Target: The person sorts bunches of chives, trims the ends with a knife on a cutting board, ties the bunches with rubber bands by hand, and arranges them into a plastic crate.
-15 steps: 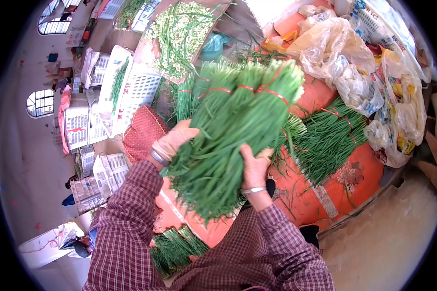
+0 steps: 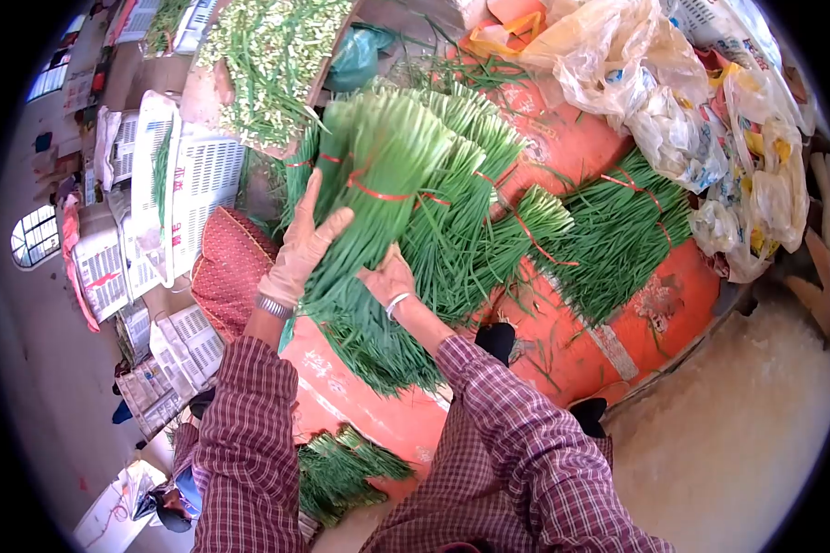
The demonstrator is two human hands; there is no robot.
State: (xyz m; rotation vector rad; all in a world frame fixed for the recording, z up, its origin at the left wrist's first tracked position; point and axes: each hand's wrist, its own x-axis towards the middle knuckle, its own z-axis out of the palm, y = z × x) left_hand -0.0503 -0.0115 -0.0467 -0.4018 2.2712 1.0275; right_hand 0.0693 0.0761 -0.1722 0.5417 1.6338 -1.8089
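A bundle of garlic chives (image 2: 378,166), bound with a red tie, is blurred in front of me, pale cut ends pointing away. My right hand (image 2: 390,278) grips its right side, thumb and fingers curled against the leaves. Along the left side lies my left hand (image 2: 302,247) in a thin glove, its fingers stretched out and thumb apart, touching the leaves. More tied bundles (image 2: 461,189) rest directly to the right, partly under the held one. Another tied bundle (image 2: 546,217) sits beyond them, beside a wide pile of chives (image 2: 627,221).
Orange sacking (image 2: 563,332) lies beneath the chives. Crumpled plastic bags (image 2: 636,83) are heaped at upper right. White crates (image 2: 198,189) and a red patterned cushion (image 2: 231,263) stand to the left. Loose chives (image 2: 277,55) cover a board at the top. More chives (image 2: 341,470) lie near my legs.
Several bundles held together earlier now rest on the sacking. One bundle is between my hands, farther left. My right hand has moved left, and my left hand's fingers have straightened. The view has shifted.
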